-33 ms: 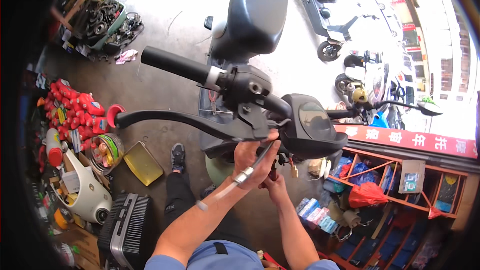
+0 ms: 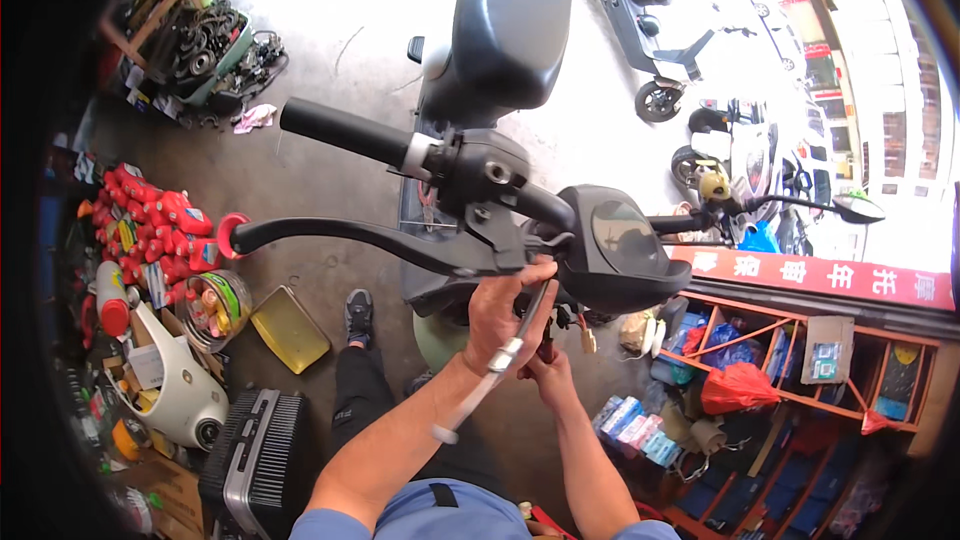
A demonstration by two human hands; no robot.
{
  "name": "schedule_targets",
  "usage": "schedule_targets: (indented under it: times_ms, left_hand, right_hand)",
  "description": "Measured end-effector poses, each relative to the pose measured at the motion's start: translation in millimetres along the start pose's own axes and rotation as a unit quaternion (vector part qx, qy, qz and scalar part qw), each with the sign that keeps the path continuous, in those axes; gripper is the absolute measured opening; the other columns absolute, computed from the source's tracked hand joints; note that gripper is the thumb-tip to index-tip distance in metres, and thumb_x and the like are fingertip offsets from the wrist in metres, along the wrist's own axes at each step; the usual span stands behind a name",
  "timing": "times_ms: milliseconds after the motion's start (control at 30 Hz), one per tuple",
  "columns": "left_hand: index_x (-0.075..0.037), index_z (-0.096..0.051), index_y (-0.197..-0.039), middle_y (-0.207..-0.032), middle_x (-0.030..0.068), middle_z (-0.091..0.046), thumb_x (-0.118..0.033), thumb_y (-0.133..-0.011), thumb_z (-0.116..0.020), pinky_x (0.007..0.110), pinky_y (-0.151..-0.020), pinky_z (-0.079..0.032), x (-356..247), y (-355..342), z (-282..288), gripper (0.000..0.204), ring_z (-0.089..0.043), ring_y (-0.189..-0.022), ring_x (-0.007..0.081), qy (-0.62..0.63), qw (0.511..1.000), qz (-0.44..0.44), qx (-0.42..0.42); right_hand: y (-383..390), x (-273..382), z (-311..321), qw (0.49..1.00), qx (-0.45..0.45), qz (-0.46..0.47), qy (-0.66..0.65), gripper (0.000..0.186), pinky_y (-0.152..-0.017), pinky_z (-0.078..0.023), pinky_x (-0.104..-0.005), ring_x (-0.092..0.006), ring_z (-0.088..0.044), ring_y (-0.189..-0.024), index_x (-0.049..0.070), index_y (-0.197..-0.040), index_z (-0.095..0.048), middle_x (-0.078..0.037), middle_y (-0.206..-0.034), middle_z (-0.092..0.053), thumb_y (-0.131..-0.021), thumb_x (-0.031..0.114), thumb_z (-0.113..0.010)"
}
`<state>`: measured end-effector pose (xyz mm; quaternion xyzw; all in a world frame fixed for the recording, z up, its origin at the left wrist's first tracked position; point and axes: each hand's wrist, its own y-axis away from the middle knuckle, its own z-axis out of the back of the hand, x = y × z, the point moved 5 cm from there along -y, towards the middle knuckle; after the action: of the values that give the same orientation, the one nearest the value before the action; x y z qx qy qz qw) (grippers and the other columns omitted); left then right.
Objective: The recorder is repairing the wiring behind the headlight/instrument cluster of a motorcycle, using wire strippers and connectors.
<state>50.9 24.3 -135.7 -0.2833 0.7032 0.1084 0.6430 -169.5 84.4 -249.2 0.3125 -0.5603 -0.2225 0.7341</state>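
In front of me is a scooter's handlebar with a black grip and a long black brake lever. My left hand is closed at the lever's inner end, its fingertips pressed together under the bracket; what they pinch is hidden. Over the back of that hand runs a grey cable with a silver sleeve, its pale loose end above my forearm. Below the dash, my right hand is closed around something dark red, mostly covered by the fingers. A key hangs beside the right hand. The black display housing sits just above both hands.
The scooter's black seat extends away from me. On the left are red bottles, a yellow tray, a white body panel and a black ribbed case. An orange shelf rack stands right; other scooters are parked beyond.
The cable's loose end has swung right and slightly down. The handlebar has shifted a little left in the picture. Both hands keep nearly the same place and hold.
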Motion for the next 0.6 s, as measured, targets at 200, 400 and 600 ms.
schedule_targets:
  times_ms: [200,400,600]
  left_hand:
    - [-0.002,-0.053,-0.101,-0.097,0.0047,-0.057,0.001,-0.091,-0.050,0.023,-0.072,-0.049,16,16,4,0.011,-0.057,-0.086,0.0087,0.089,0.971,0.221,0.000]
    - [0.001,-0.057,-0.102,-0.093,0.0076,-0.065,-0.004,-0.090,-0.055,0.027,-0.075,-0.050,21,2,-9,0.014,-0.062,-0.087,0.0130,0.029,0.988,0.148,0.025]
    - [0.000,-0.061,-0.095,-0.082,0.0098,-0.068,-0.009,-0.086,-0.063,0.030,-0.070,-0.052,24,-12,-36,0.013,-0.066,-0.076,0.0175,-0.053,0.993,0.095,0.052]
  right_hand:
    - [23,-12,21,0.997,-0.018,0.048,-0.058,0.009,-0.054,-0.043,-0.0246,-0.0106,-0.054,-0.058,0.001,-0.094,-0.058,-0.002,-0.068,-0.057,-0.088,0.008,-0.056]
    - [45,-18,42,0.991,-0.038,0.082,-0.098,0.009,-0.055,-0.042,-0.0245,-0.0108,-0.054,-0.058,0.002,-0.095,-0.058,-0.002,-0.068,-0.057,-0.089,0.007,-0.054]
    - [69,-39,48,0.986,-0.045,0.087,-0.136,0.006,-0.054,-0.043,-0.0233,-0.0086,-0.052,-0.058,0.001,-0.091,-0.058,0.000,-0.068,-0.054,-0.088,0.005,-0.054]
